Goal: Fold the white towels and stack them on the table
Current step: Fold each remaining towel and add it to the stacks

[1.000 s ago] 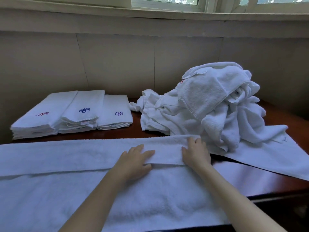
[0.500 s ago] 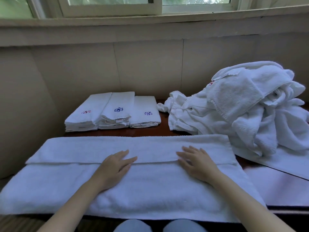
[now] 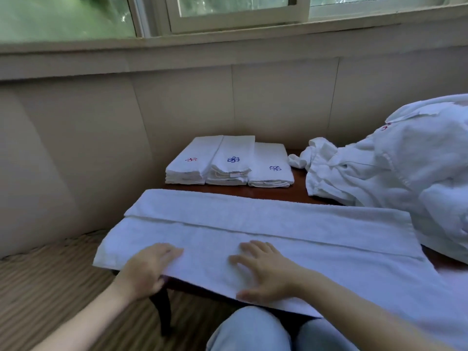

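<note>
The dark wooden table [image 3: 273,195] bears a spread towel [image 3: 278,239], folded stacks [image 3: 229,164], and a heap [image 3: 395,173].

towel [image 3: 266,224] white | stacks [image 3: 228,160] white, red/blue emblems | table [image 3: 298,193] red-brown | carpet [image 3: 63,274] beige striped | jeans [image 3: 248,330] pale blue
</note>
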### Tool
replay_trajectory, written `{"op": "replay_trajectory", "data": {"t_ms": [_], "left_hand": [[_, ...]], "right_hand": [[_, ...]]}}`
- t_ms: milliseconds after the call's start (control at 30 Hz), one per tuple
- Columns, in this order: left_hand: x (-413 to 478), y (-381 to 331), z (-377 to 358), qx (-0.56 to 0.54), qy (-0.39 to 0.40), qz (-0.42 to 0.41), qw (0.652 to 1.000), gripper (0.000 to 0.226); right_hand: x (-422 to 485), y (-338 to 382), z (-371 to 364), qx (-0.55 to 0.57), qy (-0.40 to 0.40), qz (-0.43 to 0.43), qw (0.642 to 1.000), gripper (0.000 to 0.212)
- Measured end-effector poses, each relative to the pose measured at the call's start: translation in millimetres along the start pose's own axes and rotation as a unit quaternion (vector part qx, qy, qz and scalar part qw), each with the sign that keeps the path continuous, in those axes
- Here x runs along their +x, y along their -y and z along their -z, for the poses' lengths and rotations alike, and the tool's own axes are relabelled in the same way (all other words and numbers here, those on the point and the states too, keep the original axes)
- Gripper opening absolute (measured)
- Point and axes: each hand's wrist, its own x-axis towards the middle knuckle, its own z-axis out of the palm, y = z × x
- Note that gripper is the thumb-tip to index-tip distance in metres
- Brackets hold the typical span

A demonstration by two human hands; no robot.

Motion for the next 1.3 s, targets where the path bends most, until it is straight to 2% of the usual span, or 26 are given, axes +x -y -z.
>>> {"op": "replay_trajectory", "data": {"t_ms": [67, 133, 200, 267, 333, 367, 467, 567, 667, 800, 867, 933, 1000, 1067, 1200, 1300], "left_hand": [[-9, 22, 1, -0.037, -0.039, 0.144, 0.988, 0.055], [-16, 44, 6, -0.074, -0.039, 0.290, 0.953, 0.060], [-17, 67, 16, -0.104, -0.021, 0.375, 0.921, 0.055], [-9, 82, 33, -0.143, -0.053, 0.424, 0.893, 0.044], [3, 95, 48, -0.169, -0.086, 0.438, 0.879, 0.032], [11, 100, 55, -0.173, -0.094, 0.438, 0.877, 0.031], [32, 119, 65, -0.192, -0.129, 0.436, 0.869, 0.027], [44, 135, 59, -0.245, -0.155, 0.449, 0.845, 0.018], [51, 141, 44, -0.326, -0.166, 0.453, 0.813, 0.018], [71, 152, 21, -0.381, -0.178, 0.464, 0.780, 0.014], [85, 162, 8, -0.370, -0.187, 0.484, 0.771, 0.010], [98, 174, -8, -0.314, -0.162, 0.514, 0.782, 0.011], [106, 185, -27, -0.237, -0.102, 0.536, 0.804, 0.029], [107, 195, -43, -0.182, -0.048, 0.553, 0.812, 0.037], [111, 210, -57, -0.103, 0.005, 0.555, 0.826, 0.037], [117, 213, -58, -0.039, 0.015, 0.551, 0.833, 0.032]], "right_hand": [[13, 22, -4, -0.032, -0.009, 0.020, 0.999, 0.071], [24, 35, -1, -0.041, -0.040, 0.018, 0.998, 0.070], [32, 42, 3, -0.036, -0.044, 0.015, 0.998, 0.074], [38, 47, 6, -0.048, -0.018, 0.006, 0.999, 0.083], [43, 54, 9, -0.081, 0.004, 0.000, 0.997, 0.085], [45, 57, 9, -0.085, 0.001, -0.003, 0.996, 0.078], [50, 53, 15, -0.057, -0.081, -0.053, 0.994, 0.039], [48, 27, 30, -0.038, -0.070, -0.143, 0.987, 0.006], [50, -12, 52, 0.034, -0.081, -0.220, 0.972, 0.012], [68, -56, 89, 0.058, -0.140, -0.241, 0.959, 0.025], [87, -73, 99, 0.041, -0.153, -0.250, 0.955, 0.023], [109, -90, 98, 0.001, -0.134, -0.266, 0.955, 0.016], [127, -104, 82, -0.020, -0.095, -0.286, 0.953, 0.017], [137, -115, 59, -0.017, -0.084, -0.300, 0.950, 0.016], [147, -130, 34, -0.007, -0.170, -0.323, 0.931, 0.025], [148, -130, 35, -0.018, -0.199, -0.324, 0.925, 0.027]]}}
